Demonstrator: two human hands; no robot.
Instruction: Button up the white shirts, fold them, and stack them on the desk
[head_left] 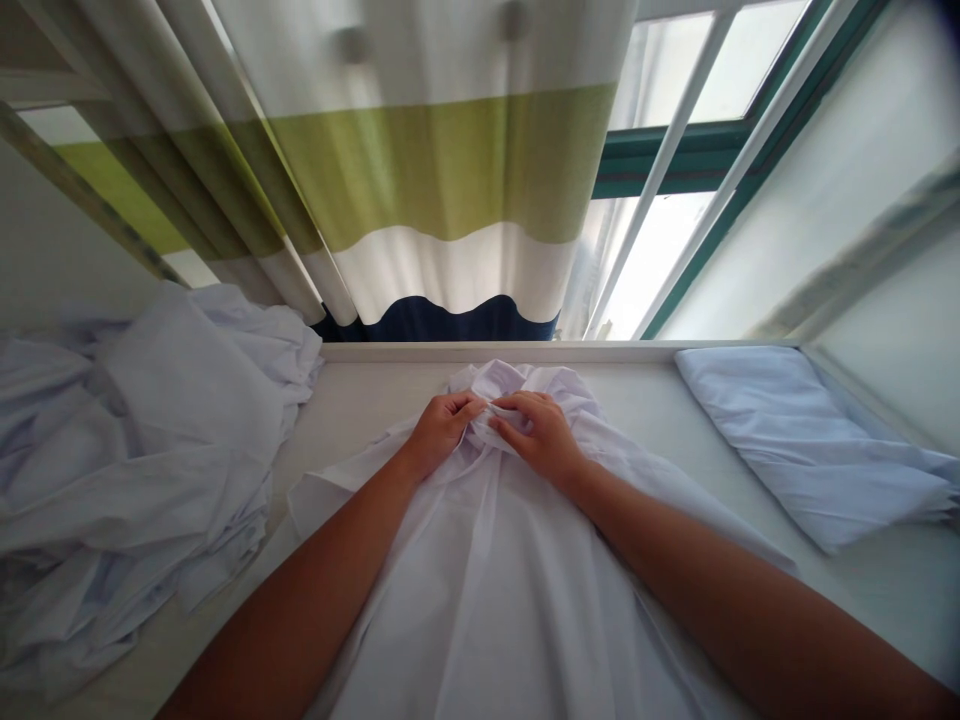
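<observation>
A white cloth garment [510, 570] lies spread toward me over the pale surface, its far end bunched into folds. My left hand [446, 430] pinches the gathered fabric there between thumb and fingers. Close beside it, my right hand [536, 430] grips the same bunched part, fingertips almost meeting those of the left. The exact detail between the fingertips is too small to make out. Both forearms reach across the cloth from the near corners.
On the left sits a large crumpled heap of white cloth [165, 430]. A folded white cloth [795, 430] rests at the right. Along the far side runs a low raised edge [630, 352]. Beyond hang striped curtains [442, 160], next to a green-framed window with bars [675, 160].
</observation>
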